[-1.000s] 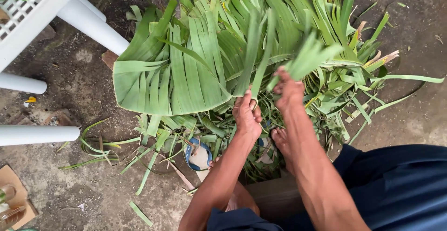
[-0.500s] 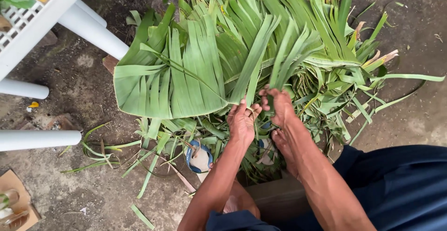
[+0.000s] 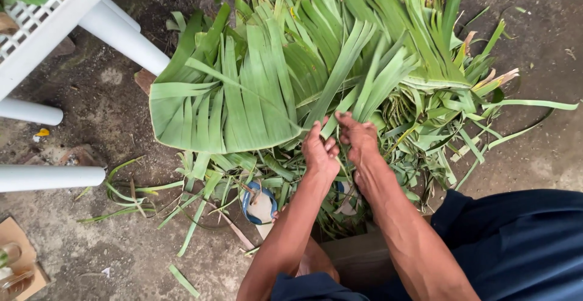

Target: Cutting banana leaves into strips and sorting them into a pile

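A big heap of green banana leaves (image 3: 243, 101), torn into long strips, lies on the dirt ground in front of me. My left hand (image 3: 320, 150) and my right hand (image 3: 358, 138) meet at the heap's middle, both pinching the near ends of a few long leaf strips (image 3: 358, 70) that run up and away. The hands touch each other. Loose strips and scraps are scattered under my forearms.
White plastic furniture legs (image 3: 124, 34) and a slatted white top (image 3: 36, 10) stand at the upper left. A blue-rimmed sandal (image 3: 258, 204) lies under the leaves near my left arm. A cardboard piece (image 3: 15, 246) sits at the lower left. My dark blue clothing (image 3: 522, 246) fills the lower right.
Both hands have drawn back toward me and come together, the right hand coming down from higher on the heap. The long strips now gather between my fingers.
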